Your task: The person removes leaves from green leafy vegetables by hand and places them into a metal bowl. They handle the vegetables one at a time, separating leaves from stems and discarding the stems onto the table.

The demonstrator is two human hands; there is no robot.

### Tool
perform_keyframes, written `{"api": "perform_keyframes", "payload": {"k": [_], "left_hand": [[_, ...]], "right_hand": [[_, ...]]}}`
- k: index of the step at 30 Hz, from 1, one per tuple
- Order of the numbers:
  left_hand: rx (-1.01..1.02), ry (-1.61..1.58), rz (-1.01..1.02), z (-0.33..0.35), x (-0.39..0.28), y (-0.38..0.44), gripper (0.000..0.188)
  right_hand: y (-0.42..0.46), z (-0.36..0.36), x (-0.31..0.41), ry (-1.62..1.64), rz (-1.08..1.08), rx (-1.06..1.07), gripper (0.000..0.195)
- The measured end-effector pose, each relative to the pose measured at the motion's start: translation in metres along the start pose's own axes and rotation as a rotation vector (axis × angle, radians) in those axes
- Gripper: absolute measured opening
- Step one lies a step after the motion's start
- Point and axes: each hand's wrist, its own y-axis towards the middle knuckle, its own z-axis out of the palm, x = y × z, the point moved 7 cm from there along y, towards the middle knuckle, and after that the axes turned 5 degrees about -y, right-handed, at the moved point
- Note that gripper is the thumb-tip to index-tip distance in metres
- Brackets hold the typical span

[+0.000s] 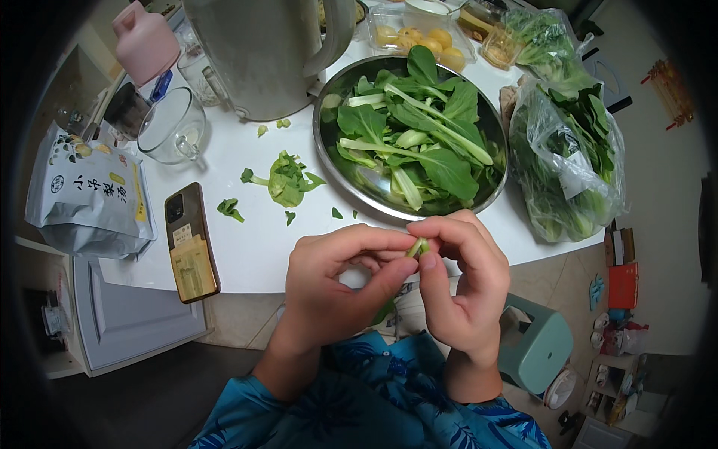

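Note:
Between the fingertips of my left hand [342, 275] and my right hand [465, 275] is a small piece of pale green vegetable stem [418, 247], which looks bent. Both thumbs and forefingers pinch it just in front of the bowl's near rim. A bit of green leaf [385, 312] shows below my left hand. Beyond my hands stands a stainless steel bowl [367, 206] heaped with leafy greens [415, 129] and their stalks. Left of the bowl, a small pile of torn leaf scraps [287, 179] lies on the white table [252, 247].
A clear plastic bag of greens [566, 168] sits right of the bowl. Leftward are a smartphone [192, 241], a foil pouch [92, 193] and a glass cup [172, 126]. Behind stand a large grey jug [258, 56] and a box of yellow fruit [420, 39]. A green stool [538, 342] is below right.

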Motion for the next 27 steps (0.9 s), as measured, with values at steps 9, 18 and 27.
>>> {"api": "perform_keyframes", "payload": {"k": [9, 18, 27], "left_hand": [[0.056, 0.026, -0.043, -0.002, -0.003, 0.001, 0.014], [0.069, 0.006, -0.057, -0.002, -0.004, 0.001, 0.019], [0.037, -0.027, 0.0, -0.005, -0.003, 0.003, 0.016]], "right_hand": [[-0.001, -0.002, -0.01, 0.159, 0.079, 0.162, 0.024], [0.0, -0.001, -0.011, 0.117, 0.118, 0.115, 0.026], [0.004, -0.008, 0.001, 0.192, -0.034, 0.131, 0.031]]}}
